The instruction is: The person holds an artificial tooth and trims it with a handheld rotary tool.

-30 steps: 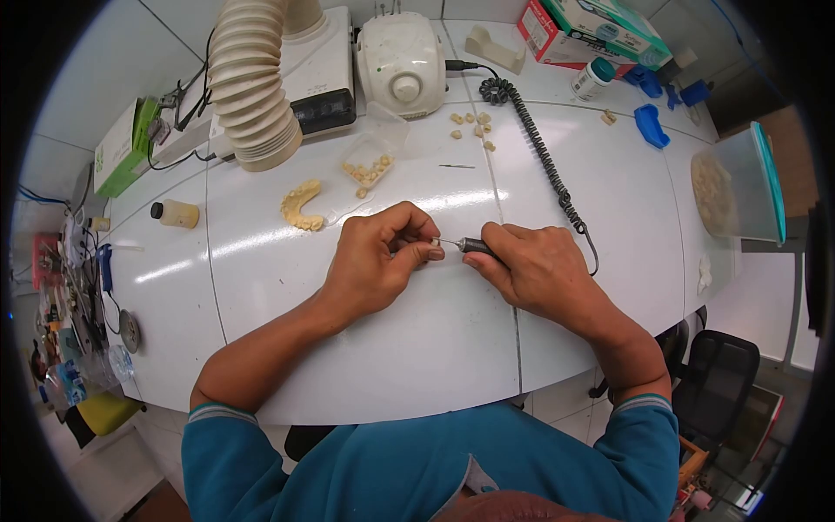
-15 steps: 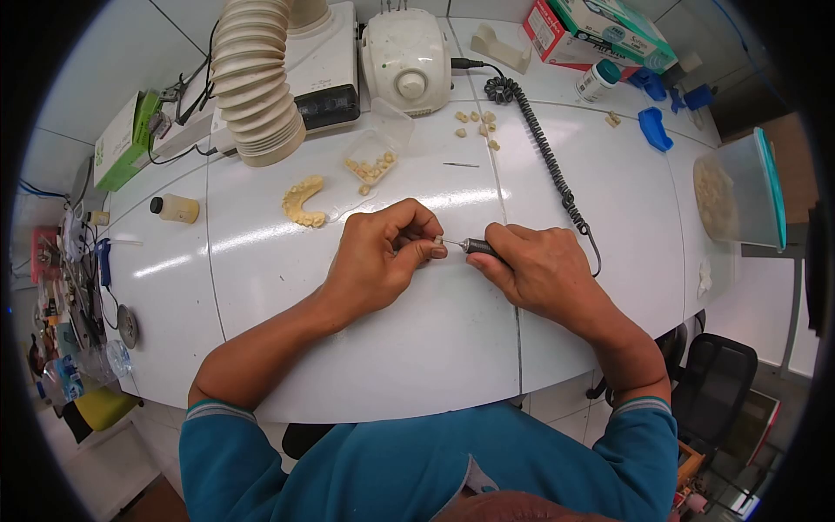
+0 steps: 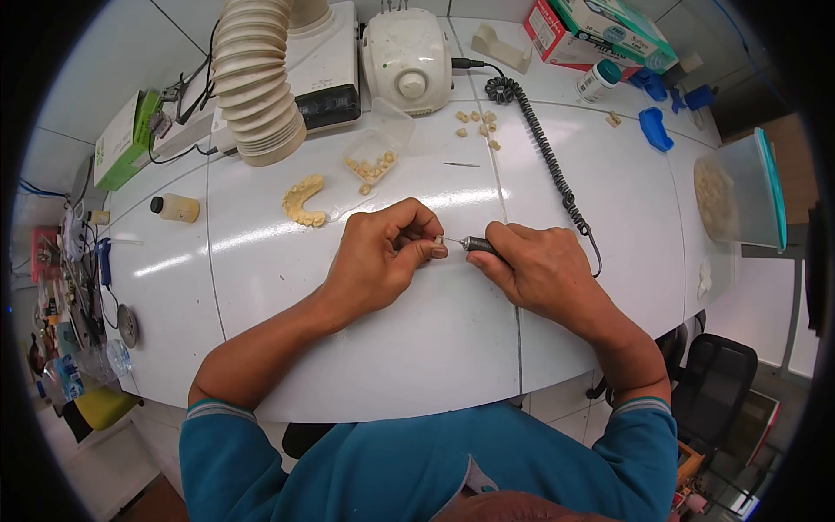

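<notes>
As your left hand (image 3: 378, 257) pinches a small whitish piece (image 3: 439, 240), your right hand (image 3: 550, 268) grips a dark cylindrical handpiece (image 3: 477, 245) — aimed leftward at it (contact unclear).

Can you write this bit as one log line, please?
left hand: pinching small pale piece | right hand: holding handpiece, tip at piece | nearby: yellow dental model

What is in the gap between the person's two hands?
The thin metal tip of the black handpiece held in the right hand, pointing at a small pale piece pinched in the left hand; the head view shows this.
</notes>
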### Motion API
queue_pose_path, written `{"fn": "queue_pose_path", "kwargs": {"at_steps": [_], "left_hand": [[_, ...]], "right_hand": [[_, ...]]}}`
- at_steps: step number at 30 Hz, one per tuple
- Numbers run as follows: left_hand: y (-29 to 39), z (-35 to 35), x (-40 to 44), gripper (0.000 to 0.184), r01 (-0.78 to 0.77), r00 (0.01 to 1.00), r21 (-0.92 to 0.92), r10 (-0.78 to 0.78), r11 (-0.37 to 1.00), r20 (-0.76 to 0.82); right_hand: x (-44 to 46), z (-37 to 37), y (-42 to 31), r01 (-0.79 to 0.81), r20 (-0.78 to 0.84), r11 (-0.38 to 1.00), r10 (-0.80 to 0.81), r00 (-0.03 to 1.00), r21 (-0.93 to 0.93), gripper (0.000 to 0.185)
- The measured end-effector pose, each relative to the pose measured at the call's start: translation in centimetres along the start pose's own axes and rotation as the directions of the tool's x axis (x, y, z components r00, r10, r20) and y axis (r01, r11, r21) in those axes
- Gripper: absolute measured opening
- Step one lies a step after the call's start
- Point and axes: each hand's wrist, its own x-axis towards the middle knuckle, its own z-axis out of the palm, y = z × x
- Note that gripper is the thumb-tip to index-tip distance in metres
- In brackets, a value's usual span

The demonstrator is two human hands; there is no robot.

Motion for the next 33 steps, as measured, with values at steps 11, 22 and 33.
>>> {"fn": "queue_pose_path", "kwargs": {"at_steps": [11, 22, 33], "left_hand": [[-0.11, 0.03, 0.04, 0.006, 0.0, 1.0, -0.011, 0.0, 1.0, -0.004], [-0.16, 0.1, 0.06, 0.005, -0.002, 1.0, -0.004, 0.002, 1.0, -0.009], [-0.09, 0.09, 0.04, 0.005, 0.003, 1.0, 0.005, -0.003, 1.0, -0.009]], "right_hand": [[-0.01, -0.1, -0.03, 0.002, 0.003, 1.0, -0.002, 1.0, 0.003, 0.044], [-0.06, 0.15, 0.12, 0.01, -0.014, 1.0, -0.01, 1.0, -0.004, 0.045], [-0.06, 0.25, 0.09, 0.005, -0.019, 1.0, -0.005, 1.0, -0.004, 0.045]]}}
